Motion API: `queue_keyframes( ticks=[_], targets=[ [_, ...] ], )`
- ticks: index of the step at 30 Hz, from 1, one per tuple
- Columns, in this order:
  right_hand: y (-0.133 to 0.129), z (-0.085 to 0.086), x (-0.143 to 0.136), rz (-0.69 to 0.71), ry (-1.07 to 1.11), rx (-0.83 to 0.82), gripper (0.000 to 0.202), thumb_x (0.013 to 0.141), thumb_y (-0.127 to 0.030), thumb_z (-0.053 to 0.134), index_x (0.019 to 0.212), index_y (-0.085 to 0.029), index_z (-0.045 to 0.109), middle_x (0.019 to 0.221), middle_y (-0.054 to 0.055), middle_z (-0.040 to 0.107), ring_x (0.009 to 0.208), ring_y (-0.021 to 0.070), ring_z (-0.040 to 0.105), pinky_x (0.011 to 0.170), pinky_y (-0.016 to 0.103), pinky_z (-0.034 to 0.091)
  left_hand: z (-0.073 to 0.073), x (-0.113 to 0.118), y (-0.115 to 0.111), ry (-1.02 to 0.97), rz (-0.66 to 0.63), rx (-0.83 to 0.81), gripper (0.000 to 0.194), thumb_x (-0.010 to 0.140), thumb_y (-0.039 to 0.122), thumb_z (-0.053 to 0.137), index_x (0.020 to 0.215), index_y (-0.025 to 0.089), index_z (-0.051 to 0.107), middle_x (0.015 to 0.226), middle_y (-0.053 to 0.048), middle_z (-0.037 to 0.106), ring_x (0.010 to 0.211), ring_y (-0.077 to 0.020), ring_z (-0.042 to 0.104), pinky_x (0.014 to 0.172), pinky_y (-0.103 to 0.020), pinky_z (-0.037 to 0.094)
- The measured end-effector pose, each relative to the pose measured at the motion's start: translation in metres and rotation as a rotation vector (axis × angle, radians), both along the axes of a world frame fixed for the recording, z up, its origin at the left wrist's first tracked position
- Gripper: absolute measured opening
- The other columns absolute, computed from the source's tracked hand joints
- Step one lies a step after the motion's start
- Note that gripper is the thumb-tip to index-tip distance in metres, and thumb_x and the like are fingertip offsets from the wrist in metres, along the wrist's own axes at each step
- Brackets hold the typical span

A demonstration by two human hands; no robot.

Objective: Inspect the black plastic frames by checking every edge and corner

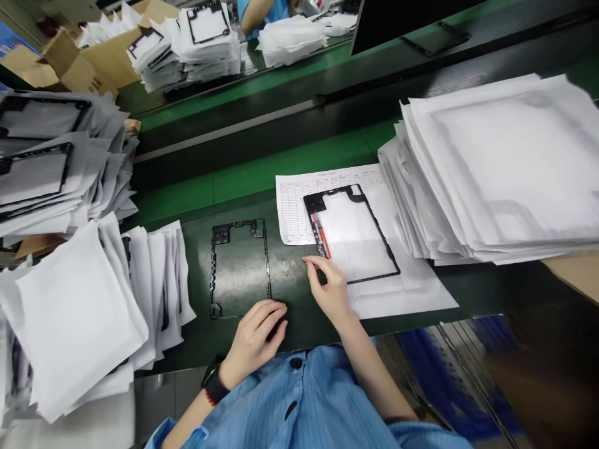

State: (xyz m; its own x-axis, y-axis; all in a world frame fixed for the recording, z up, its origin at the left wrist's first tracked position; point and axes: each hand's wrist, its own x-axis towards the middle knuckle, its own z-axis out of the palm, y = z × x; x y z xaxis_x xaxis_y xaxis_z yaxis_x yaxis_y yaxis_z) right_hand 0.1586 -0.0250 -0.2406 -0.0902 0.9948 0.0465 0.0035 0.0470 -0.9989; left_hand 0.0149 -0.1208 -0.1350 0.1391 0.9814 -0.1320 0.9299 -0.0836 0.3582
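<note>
A thin black frame (267,262) lies flat on the dark green table. My left hand (258,330) rests at its lower right corner, fingers loosely bent and slightly apart, holding nothing I can see. To the right, a second black frame (381,240) lies on a white sheet (416,284), partly over a printed form (294,215). A red and white pen-like item (322,240) lies along that frame's left side. Just left of its lower part is my right hand (327,287), thumb and index finger pinched together; what they hold, if anything, is too small to tell.
Stacks of white sleeves stand at the left (79,312) and right (510,168). More sleeves with black frames (42,168) are piled at the far left. Behind are cardboard boxes (112,56), a dark screen (402,19) and another person's arm (255,14).
</note>
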Motion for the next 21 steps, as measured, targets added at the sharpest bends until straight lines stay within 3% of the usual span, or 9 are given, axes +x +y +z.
queue_keyframes(
  ticks=[3, 6, 9, 12, 16, 21],
  targets=[
    [0.000, 0.000, 0.000, 0.001, 0.004, -0.011, 0.021, 0.097, -0.021, 0.046, 0.098, -0.018, 0.067, 0.096, 0.008, 0.070, 0.091, 0.0205, 0.067, 0.084, 0.035, 0.055, -0.004, -0.009, 0.003, 0.167, 0.216, 0.074, 0.031, 0.090, 0.032, 0.059, 0.117, 0.016, 0.059, 0.115, -0.015, 0.062, 0.111, -0.0282, 0.057, 0.097, -0.044, 0.047],
    [0.000, 0.000, 0.000, 0.011, 0.004, -0.021, 0.021, 0.097, -0.022, 0.046, 0.098, -0.019, 0.067, 0.096, 0.008, 0.070, 0.090, 0.0206, 0.067, 0.084, 0.035, 0.055, -0.011, -0.016, 0.011, 0.293, 0.385, 0.042, 0.039, 0.087, 0.048, 0.063, 0.106, 0.014, 0.058, 0.097, -0.013, 0.060, 0.090, -0.0290, 0.060, 0.077, -0.041, 0.049],
    [0.000, 0.001, 0.000, 0.024, 0.000, -0.031, 0.022, 0.097, -0.022, 0.045, 0.098, -0.019, 0.067, 0.096, 0.008, 0.070, 0.090, 0.0205, 0.067, 0.083, 0.035, 0.055, -0.019, -0.016, 0.020, 0.314, 0.431, -0.038, 0.032, 0.086, 0.050, 0.062, 0.085, 0.019, 0.055, 0.078, -0.006, 0.057, 0.074, -0.0246, 0.058, 0.063, -0.032, 0.043],
    [0.000, 0.000, 0.001, 0.033, -0.010, -0.041, 0.022, 0.097, -0.023, 0.045, 0.098, -0.019, 0.067, 0.096, 0.008, 0.071, 0.090, 0.0210, 0.068, 0.083, 0.036, 0.055, -0.023, -0.016, 0.027, 0.269, 0.438, -0.093, 0.024, 0.091, 0.039, 0.053, 0.076, 0.020, 0.050, 0.072, -0.003, 0.056, 0.068, -0.0215, 0.057, 0.060, -0.029, 0.038],
    [0.000, -0.002, 0.001, 0.032, -0.014, -0.035, 0.023, 0.097, -0.024, 0.045, 0.097, -0.019, 0.067, 0.096, 0.008, 0.071, 0.089, 0.0211, 0.068, 0.082, 0.035, 0.056, -0.012, -0.025, 0.035, 0.180, 0.486, -0.104, 0.019, 0.092, 0.033, 0.047, 0.079, 0.020, 0.053, 0.065, -0.001, 0.056, 0.057, -0.0189, 0.056, 0.055, -0.028, 0.036],
    [0.001, -0.004, -0.001, 0.031, -0.014, -0.007, 0.021, 0.096, -0.024, 0.046, 0.097, -0.018, 0.067, 0.095, 0.009, 0.071, 0.089, 0.0213, 0.068, 0.080, 0.034, 0.056, 0.016, -0.039, 0.040, 0.089, 0.633, 0.042, 0.027, 0.089, 0.043, 0.052, 0.095, 0.018, 0.063, 0.076, -0.007, 0.067, 0.065, -0.0218, 0.065, 0.063, -0.031, 0.047]
  ],
)
